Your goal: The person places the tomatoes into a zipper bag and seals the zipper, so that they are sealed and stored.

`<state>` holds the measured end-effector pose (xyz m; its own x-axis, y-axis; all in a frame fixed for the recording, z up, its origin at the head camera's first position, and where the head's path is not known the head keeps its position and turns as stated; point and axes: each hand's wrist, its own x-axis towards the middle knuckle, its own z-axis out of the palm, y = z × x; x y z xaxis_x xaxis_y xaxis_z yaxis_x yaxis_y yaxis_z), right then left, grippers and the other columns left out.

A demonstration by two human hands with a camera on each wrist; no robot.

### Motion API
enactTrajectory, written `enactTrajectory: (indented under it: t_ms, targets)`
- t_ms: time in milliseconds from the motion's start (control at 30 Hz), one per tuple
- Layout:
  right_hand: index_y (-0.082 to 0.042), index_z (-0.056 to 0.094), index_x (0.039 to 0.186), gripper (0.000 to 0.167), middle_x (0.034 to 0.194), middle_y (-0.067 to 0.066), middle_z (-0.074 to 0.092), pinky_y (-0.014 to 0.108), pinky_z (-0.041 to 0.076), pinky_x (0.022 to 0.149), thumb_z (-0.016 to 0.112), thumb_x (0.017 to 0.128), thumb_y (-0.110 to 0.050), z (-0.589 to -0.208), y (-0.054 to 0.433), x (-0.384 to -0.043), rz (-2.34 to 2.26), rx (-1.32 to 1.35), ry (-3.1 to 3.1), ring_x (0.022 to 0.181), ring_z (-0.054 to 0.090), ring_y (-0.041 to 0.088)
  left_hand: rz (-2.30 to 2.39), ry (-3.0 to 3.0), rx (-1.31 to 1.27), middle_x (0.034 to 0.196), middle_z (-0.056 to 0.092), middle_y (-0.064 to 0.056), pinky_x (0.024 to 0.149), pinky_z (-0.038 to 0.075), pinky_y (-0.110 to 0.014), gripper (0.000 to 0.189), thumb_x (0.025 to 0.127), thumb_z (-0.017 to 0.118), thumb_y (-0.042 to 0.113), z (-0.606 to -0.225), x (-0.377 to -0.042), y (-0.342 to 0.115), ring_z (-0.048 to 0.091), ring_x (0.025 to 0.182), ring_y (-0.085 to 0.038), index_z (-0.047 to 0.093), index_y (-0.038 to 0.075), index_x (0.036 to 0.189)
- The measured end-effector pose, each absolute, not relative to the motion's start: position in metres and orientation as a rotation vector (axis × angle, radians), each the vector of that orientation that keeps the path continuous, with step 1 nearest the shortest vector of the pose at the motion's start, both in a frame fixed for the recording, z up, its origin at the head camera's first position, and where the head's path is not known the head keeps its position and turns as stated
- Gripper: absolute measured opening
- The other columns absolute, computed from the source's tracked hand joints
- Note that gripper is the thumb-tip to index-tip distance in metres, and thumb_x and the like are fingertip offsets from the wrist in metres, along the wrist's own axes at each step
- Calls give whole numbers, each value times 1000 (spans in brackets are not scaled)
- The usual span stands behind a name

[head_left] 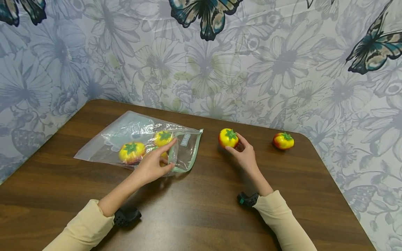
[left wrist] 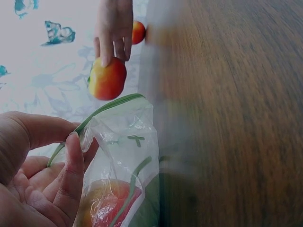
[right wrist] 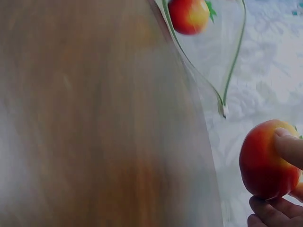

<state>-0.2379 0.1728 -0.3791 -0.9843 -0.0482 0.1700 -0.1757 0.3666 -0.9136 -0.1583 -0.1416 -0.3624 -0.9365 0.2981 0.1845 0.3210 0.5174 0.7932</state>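
My left hand point(head_left: 152, 167) pinches the green-edged mouth of a clear zip bag point(head_left: 110, 139); in the left wrist view thumb and finger nip the green strip point(left wrist: 111, 104). Inside the bag sit yellow-red tomatoes with green leafy tops, one tomato point(head_left: 131, 153) at the left and another tomato point(head_left: 162, 137) farther back, with part of a third behind my left fingers. To the right of the bag's open end, my right hand point(head_left: 246, 157) grips a tomato point(head_left: 227, 138) between thumb and fingers. The right wrist view shows this tomato's red side point(right wrist: 265, 163).
Another tomato point(head_left: 283, 141) lies on the brown wooden table point(head_left: 201, 216) near its far right corner. Behind the table's back edge hangs a floral cloth point(head_left: 216, 76) with butterflies. Each wrist wears a black camera, the right one point(head_left: 247, 199) close over the tabletop.
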Motion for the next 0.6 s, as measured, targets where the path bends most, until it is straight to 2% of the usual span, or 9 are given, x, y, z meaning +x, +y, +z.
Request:
enactTrajectory:
  t_ms: [333, 600]
  targets:
    - [0, 42, 139, 65, 136, 17, 45, 37, 38, 97, 72, 82, -7, -380, 143, -229, 1725, 331, -2530, 119, 49, 28, -1416, -2708, -570, 131, 48, -24, 55, 49, -28, 78, 80, 71, 0, -361, -158, -142, 64, 76, -19, 33, 10, 147]
    - [0, 42, 139, 65, 134, 16, 48, 35, 40, 95, 72, 82, -8, -377, 122, -222, 1783, 386, -2540, 117, 51, 26, -1424, -2709, -568, 135, 45, -23, 53, 48, -30, 78, 80, 71, 0, -360, -157, -142, 64, 76, -19, 32, 9, 147]
